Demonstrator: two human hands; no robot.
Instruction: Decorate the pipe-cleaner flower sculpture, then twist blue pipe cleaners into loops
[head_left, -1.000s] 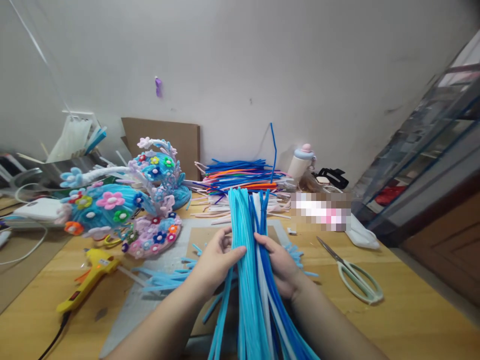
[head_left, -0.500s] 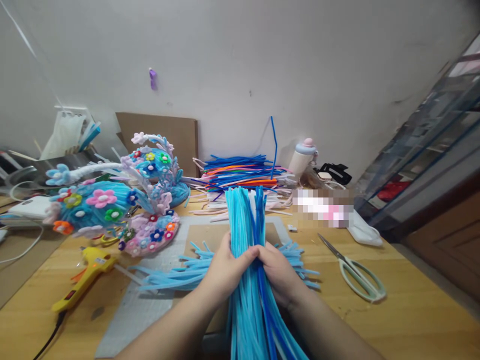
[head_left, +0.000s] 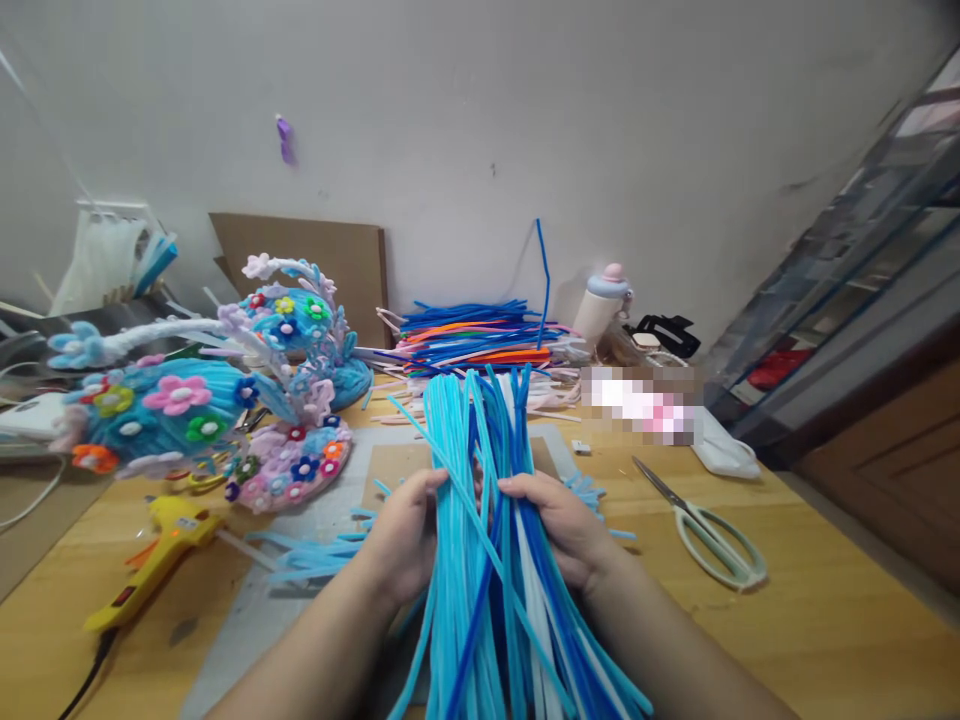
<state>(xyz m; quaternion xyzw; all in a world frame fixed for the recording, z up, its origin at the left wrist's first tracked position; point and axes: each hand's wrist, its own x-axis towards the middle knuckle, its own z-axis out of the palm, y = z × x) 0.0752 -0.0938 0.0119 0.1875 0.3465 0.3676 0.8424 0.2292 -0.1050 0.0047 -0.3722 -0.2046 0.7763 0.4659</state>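
Observation:
A thick upright bundle of pipe cleaners point(head_left: 459, 520), mostly light blue with some dark blue and white, is held between my hands above the table. My left hand point(head_left: 409, 525) is closed around its left part, thumb across the front. Around the right part, where more dark blue and white stems show, my right hand point(head_left: 562, 515) is closed. A gap runs between the two parts, with a few stems crossing it. Behind the bundle, more light blue pipe cleaners point(head_left: 315, 555) lie on a grey mat point(head_left: 240, 620).
Flower-covered pipe cleaner pieces point(head_left: 180, 395) and a yellow glue gun point(head_left: 154, 565) are at left. Stacked coloured pipe cleaners point(head_left: 472, 335) lie by the wall. Scissors point(head_left: 712, 535) rest at right, with a bottle point(head_left: 602, 305) farther back.
My hands have moved apart, and the bundle has spread into a left and a right part. More dark blue and white stems show at right. The view has shifted slightly.

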